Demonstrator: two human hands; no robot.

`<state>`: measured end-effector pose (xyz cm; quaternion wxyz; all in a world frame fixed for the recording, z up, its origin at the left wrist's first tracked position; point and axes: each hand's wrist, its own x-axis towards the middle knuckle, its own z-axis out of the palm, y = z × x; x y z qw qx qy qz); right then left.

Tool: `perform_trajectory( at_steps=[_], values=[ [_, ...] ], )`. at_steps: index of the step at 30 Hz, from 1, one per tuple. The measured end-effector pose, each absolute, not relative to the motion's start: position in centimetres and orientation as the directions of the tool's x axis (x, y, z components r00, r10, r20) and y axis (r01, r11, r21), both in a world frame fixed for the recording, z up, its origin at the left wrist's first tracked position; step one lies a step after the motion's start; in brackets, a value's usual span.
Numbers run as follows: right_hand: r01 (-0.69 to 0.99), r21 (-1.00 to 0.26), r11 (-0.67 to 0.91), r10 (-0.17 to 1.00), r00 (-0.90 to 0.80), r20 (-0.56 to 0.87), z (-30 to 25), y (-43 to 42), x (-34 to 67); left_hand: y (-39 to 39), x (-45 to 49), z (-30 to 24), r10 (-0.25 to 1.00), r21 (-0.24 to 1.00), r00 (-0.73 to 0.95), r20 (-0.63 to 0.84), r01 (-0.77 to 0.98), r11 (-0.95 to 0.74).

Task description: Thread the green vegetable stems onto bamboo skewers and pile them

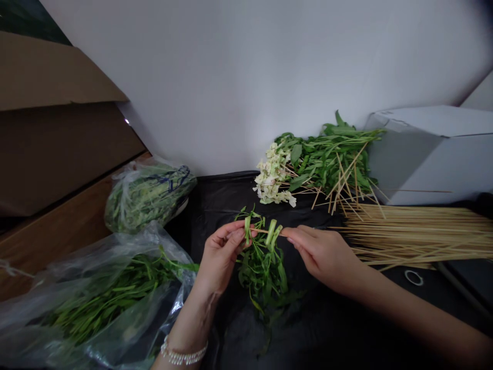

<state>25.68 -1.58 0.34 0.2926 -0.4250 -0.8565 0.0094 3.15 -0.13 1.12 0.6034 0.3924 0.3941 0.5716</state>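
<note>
My left hand [227, 244], with a beaded bracelet [184, 354] at the wrist, pinches a folded green vegetable stem [247, 230] at one end of a thin bamboo skewer [260, 230]. My right hand [321, 252] is closed on the skewer's other end. More folded pale green stems [271, 232] sit on the skewer close to my right fingertips. Leafy greens [269, 280] hang or lie below the skewer between both hands; which of them are attached I cannot tell.
Skewered leafy greens [327, 159] and pale, ruffled pieces [272, 174] are piled against the wall. Loose bamboo skewers [416, 234] lie right, by a white box [435, 149] and tape ring [414, 277]. Plastic bags of greens [150, 192] [108, 298] and a cardboard box [57, 149] stand left.
</note>
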Motion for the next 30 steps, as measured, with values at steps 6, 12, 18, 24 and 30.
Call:
perform_trajectory(
  at_steps=[6, 12, 18, 24, 30],
  values=[
    [0.714, -0.284, 0.64, 0.739, -0.469, 0.484, 0.42, -1.65, 25.68, -0.02, 2.81, 0.75, 0.999, 0.915, 0.038, -0.034, -0.401, 0.046],
    [0.721, -0.266, 0.639, 0.734, -0.469, 0.492, 0.44, -1.67, 25.71, -0.02, 2.93, 1.0, 0.998, 0.908, 0.037, -0.048, -0.415, 0.059],
    [0.725, -0.268, 0.634, 0.738, -0.465, 0.488, 0.44, -1.66, 25.65, 0.0, 2.98, 1.08, 0.997, 0.897, 0.036, -0.07, -0.435, 0.079],
    [0.719, -0.28, 0.636, 0.743, -0.471, 0.476, 0.2, -1.66, 25.58, 0.01, 3.1, 1.09, 0.994, 0.888, 0.051, -0.1, -0.447, 0.112],
    [0.7, -0.281, 0.656, 0.725, -0.482, 0.492, 0.14, -1.86, 25.41, -0.03, 2.92, 1.21, 0.982, 0.861, 0.119, -0.145, -0.474, 0.185]
  ],
)
